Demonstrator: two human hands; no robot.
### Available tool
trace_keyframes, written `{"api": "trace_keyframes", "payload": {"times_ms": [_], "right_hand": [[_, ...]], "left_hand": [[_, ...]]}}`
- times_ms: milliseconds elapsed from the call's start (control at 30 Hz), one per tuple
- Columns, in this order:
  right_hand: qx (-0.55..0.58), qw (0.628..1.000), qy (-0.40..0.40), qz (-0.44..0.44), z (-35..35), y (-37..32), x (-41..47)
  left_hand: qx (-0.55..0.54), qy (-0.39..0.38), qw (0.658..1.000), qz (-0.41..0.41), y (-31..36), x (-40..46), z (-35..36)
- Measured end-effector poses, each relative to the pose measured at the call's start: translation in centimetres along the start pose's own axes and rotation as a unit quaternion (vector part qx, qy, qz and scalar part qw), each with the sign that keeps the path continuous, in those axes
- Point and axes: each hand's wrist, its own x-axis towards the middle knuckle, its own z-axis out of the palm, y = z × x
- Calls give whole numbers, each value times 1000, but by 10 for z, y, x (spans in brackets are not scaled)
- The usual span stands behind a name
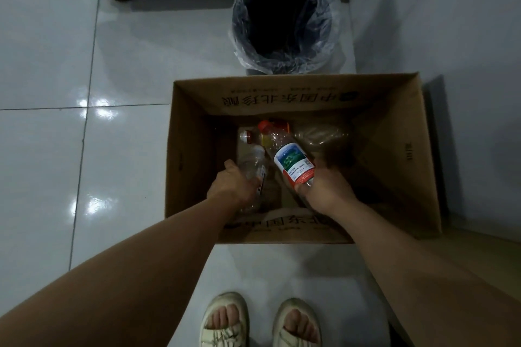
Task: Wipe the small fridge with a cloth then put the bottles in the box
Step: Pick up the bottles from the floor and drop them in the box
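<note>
The cardboard box [400, 149] sits open on the tiled floor [56, 65], centre right of the frame. Both hands reach into it from below. The left hand [231, 186] grips a clear plastic bottle [252, 160] with a red-and-white cap, low in the left part of the box. The right hand [327, 189] grips the base of a labelled bottle [290, 158] with an orange cap, tilted toward the upper left. Another clear bottle [324, 135] lies at the box bottom behind them. A lined bin [284, 25] stands above the box. Sandalled feet [259, 321] show at bottom centre.
</note>
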Motion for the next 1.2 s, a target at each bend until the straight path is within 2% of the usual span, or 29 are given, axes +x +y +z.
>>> {"api": "trace_keyframes", "payload": {"times_ms": [267,533,867,1200], "right_hand": [[-2,1000,-26,-11,-7,4,-6],[-44,997,-39,-56,-58,-15,-61],[-108,986,-14,-122,-179,-80,-182],[-185,956,65,-218,-318,-163,-330]], "left_hand": [[20,10,1000,14,6,-11,-9],[47,22,997,49,30,-70,-65],[99,45,986,129,74,-198,-191],[140,173,955,196,111,-366,-351]]}}
